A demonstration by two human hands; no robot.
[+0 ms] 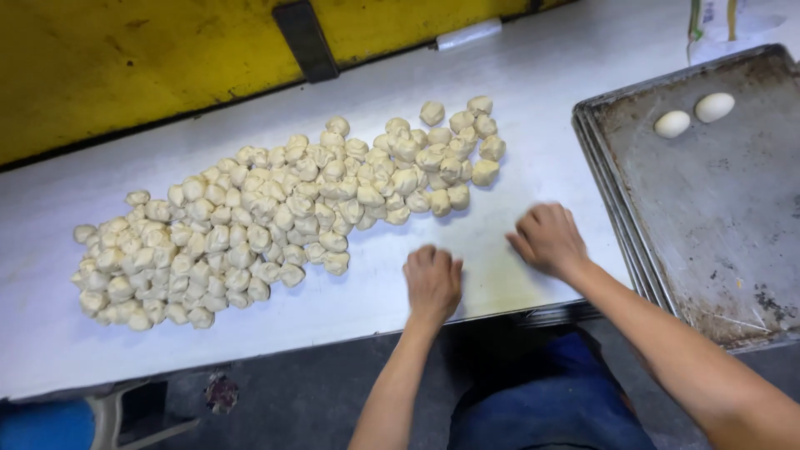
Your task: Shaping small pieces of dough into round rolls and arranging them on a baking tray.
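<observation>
I see left hand palm down on white bench, fingers curled. Can't tell if dough hides under it. Right hand same, cupped flat on bench, grip hidden, can't tell what it holds. Big pile of rough dough lumps lies just left of hands, not yet shaped. Metal tray sits at right, near right hand. 2 smooth dough balls rest on tray's far end. I judge work only just begun: 2 done, most lumps left.
</observation>
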